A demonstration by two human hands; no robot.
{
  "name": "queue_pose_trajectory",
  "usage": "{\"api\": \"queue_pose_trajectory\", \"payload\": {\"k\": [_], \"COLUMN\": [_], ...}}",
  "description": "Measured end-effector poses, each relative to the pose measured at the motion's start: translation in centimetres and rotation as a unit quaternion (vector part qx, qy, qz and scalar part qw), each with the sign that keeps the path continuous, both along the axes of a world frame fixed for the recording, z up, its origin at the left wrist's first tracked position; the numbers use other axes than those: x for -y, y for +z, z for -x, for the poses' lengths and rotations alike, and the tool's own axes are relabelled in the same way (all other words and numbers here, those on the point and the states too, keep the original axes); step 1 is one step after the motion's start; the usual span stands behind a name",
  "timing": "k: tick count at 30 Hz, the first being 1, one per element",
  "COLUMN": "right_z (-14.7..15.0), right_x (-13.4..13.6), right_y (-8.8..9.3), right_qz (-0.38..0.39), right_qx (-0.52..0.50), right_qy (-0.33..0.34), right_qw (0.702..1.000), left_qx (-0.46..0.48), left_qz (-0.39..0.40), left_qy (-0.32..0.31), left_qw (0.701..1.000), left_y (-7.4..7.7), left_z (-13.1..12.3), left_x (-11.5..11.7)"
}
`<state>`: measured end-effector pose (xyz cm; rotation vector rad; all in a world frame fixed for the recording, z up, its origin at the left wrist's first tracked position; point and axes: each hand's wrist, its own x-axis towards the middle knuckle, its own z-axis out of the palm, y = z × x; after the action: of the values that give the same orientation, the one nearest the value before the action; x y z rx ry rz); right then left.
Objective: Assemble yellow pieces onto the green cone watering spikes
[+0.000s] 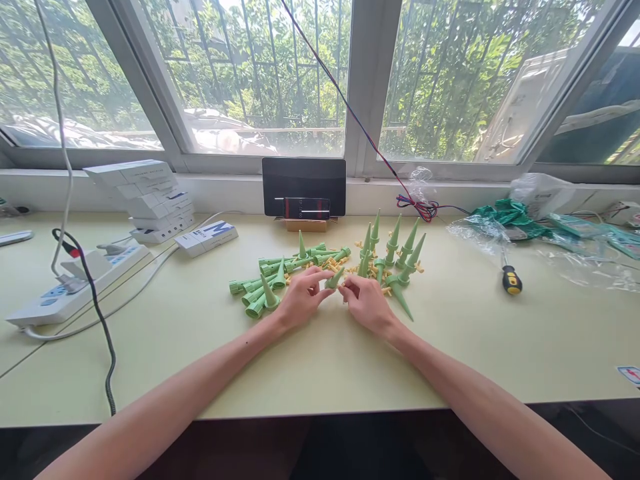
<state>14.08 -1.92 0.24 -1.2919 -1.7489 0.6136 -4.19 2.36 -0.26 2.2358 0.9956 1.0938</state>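
Note:
My left hand (304, 295) is closed on a green plastic spike (335, 278), whose pointed end tilts up and to the right. Close beside it, my right hand (367, 300) pinches a small yellow plastic piece (341, 286) at the spike's base; whether the two parts are joined cannot be made out. Left of my hands lie several green ribbed tubes (256, 307) and some loose cones (269, 292). More green spikes (393, 241) with yellow pieces in their sides stand to the right, and one lies tipped over. Loose yellow pieces (353, 261) are heaped between the groups.
A phone (307, 208) and a black tablet (304, 175) stand at the back. White boxes (155, 193) are stacked to the left, near a power strip (75, 287) with cables. A screwdriver (511, 280) and plastic bags (480, 227) lie to the right.

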Motion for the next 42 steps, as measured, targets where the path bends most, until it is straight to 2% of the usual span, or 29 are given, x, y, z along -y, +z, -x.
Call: {"api": "queue_pose_trajectory", "payload": {"k": [10, 18, 28, 38, 42], "right_z": [-0.04, 0.09, -0.27, -0.71, -0.75], "right_x": [-0.03, -0.18, -0.10, -0.57, -0.56], "right_y": [0.08, 0.32, 0.84, 0.49, 0.60], "right_qz": [0.121, 0.209, 0.304, 0.383, 0.403], "right_qx": [-0.134, -0.247, -0.354, -0.463, -0.486], "right_qy": [0.035, 0.051, 0.089, 0.148, 0.155], "right_qw": [0.983, 0.945, 0.880, 0.785, 0.760], "left_qx": [0.005, 0.009, 0.019, 0.028, 0.033], "left_qz": [-0.003, -0.009, -0.013, 0.002, 0.002], "left_qy": [-0.003, -0.002, -0.006, -0.014, -0.016], "left_qw": [1.000, 1.000, 1.000, 1.000, 0.999], "left_y": [-0.24, -0.14, 0.15, 0.26, 0.22], "left_z": [0.05, 0.02, -0.10, -0.10, -0.12], "left_x": [-0.05, 0.00, 0.28, 0.34, 0.41]}}
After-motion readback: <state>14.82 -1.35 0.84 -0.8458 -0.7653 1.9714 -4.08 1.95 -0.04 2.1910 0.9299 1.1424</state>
